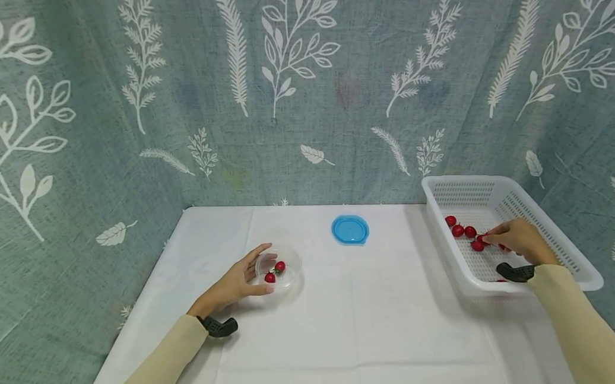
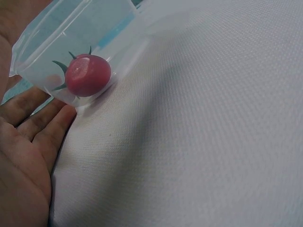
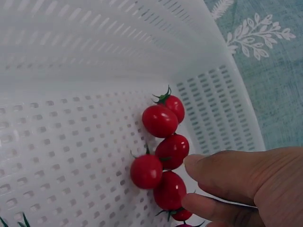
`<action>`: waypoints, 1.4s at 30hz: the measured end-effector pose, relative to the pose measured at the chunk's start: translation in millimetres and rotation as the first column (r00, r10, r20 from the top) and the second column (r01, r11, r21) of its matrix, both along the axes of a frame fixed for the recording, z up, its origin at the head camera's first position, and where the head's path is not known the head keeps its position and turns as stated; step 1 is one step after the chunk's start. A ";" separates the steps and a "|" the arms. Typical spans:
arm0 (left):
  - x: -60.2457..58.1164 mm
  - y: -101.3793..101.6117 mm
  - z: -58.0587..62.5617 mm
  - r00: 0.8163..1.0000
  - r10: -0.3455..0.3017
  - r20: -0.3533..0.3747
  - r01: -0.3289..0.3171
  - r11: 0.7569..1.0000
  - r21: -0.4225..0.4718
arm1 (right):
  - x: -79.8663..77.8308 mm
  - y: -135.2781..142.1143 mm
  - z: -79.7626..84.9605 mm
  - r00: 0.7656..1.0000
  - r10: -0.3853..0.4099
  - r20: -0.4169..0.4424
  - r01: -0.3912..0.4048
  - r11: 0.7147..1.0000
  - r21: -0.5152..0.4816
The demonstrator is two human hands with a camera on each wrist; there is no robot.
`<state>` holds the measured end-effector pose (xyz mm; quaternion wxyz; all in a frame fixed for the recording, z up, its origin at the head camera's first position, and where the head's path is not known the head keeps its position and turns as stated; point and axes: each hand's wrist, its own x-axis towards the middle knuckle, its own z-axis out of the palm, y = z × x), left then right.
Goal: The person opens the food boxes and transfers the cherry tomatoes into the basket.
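A clear round plastic container (image 1: 292,254) stands on the left of the table with two cherry tomatoes (image 1: 280,266) in it. My left hand (image 1: 237,284) holds it from the left, thumb on the near side and fingers around the far side. In the left wrist view one tomato (image 2: 88,75) shows through the container wall (image 2: 111,19). Inside the white perforated basket (image 1: 454,265), my right hand (image 1: 520,239) reaches down to a cluster of cherry tomatoes (image 3: 160,121). Its thumb and finger are apart beside the tomatoes, with none visibly gripped.
A blue lid (image 1: 350,229) lies near the middle back of the white-covered table (image 1: 392,329). A patterned green curtain (image 1: 309,132) hangs behind and along the sides. The basket's raised walls surround the right hand.
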<state>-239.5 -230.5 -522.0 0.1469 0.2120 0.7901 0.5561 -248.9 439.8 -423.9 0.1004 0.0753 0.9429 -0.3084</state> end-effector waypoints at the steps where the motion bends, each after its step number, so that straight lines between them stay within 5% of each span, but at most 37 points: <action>1: 0.1 0.1 0.2 1.000 0.001 -0.001 -0.001 1.000 -0.002 | 0.7 -0.7 0.3 1.000 -0.003 0.003 0.003 1.000 -0.011; 18: 2.4 0.1 1.8 1.000 0.001 0.003 -0.001 1.000 -0.019 | 3.0 -57.7 25.3 0.987 0.031 -0.157 -0.023 0.998 0.050; 26: 1.7 -1.3 1.7 1.000 0.000 0.002 0.000 1.000 -0.027 | 4.9 -101.8 40.3 0.950 0.104 -0.293 -0.096 0.995 0.040; 42: -0.1 -2.9 2.5 1.000 -0.005 0.017 0.005 1.000 -0.031 | -7.0 -178.1 37.4 0.917 0.203 -0.342 -0.243 0.967 -0.076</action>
